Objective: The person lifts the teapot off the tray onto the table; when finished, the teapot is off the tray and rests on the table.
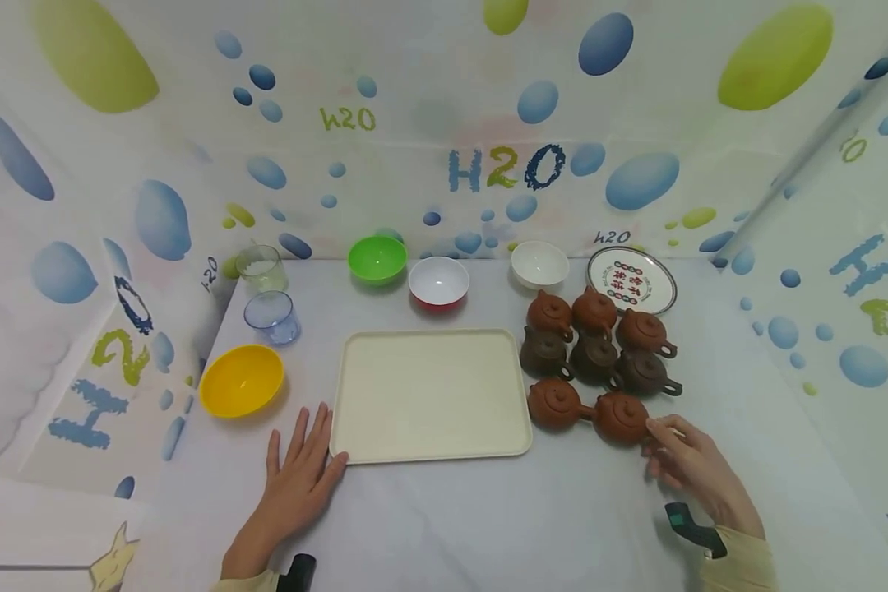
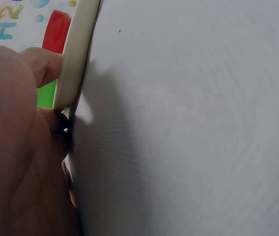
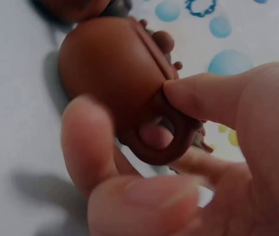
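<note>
My right hand (image 1: 699,469) pinches the handle of a reddish-brown clay teapot (image 1: 622,418), the nearest one on the right. In the right wrist view the thumb presses the top of the looped handle (image 3: 183,130) beside the teapot body (image 3: 105,64), and a fingertip shows through the loop. My left hand (image 1: 299,477) lies with fingers spread on the white cloth, its thumb touching the near left corner of a cream tray (image 1: 429,395). The left wrist view shows the tray's rim (image 2: 75,54) against the fingers. Several brown and dark teapots (image 1: 592,358) stand in rows right of the tray.
Behind the tray are a green bowl (image 1: 377,260), a red bowl with white inside (image 1: 439,281), a white bowl (image 1: 539,265) and an oval plate (image 1: 632,279). At left stand a yellow bowl (image 1: 242,381), a blue glass (image 1: 272,318) and a greenish glass (image 1: 261,268).
</note>
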Demonstrator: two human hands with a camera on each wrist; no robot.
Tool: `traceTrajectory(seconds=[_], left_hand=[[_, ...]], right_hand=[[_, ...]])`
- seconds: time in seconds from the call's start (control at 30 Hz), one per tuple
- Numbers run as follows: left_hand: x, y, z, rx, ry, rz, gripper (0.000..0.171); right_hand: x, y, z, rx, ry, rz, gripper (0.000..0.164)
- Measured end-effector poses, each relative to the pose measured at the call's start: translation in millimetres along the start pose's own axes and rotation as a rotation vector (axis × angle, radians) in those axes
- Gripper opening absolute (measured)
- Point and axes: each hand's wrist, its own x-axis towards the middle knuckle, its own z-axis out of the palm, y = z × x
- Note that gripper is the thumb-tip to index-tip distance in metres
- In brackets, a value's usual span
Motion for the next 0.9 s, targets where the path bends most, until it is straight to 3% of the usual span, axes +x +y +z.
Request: traceTrajectory(seconds=[0.13,0.33,0.47,0.6,0.73,0.9], left_hand=[[0.4,-0.1,-1.8,-0.009,0.027,0.014,0.077],[0.9,-1.0,1.9,-0.03,0.042,0.025,0.076],[2.9,0.0,2.2,-0.016,0.015,0.01,0.077],[6.0,1.9,3.2,-0.023,-0.004,0.013,0.078],[5.7,1.8,5.4,-0.034,0.002,0.018,0.078],[1.7,2.5,2.6,-0.017,0.001,-0.004,0.078]], right_hand=[[0.3,-4.7,3.6,-0.055,0.042,-0.036,0.046],[-1.3,-2.0,5.1,-0.067,0.077,-0.001,0.052],[-10.4,4.6,7.8,-0.083,0.12,0.026,0.073],[-33.3,17.8,13.8,-0.052,0.184,0.109,0.091],[-51.6,32.6,21.0,0.016,0.29,0.168,0.085],[-53.9,38.8,27.4,0.018,0.31,0.16,0.085]])
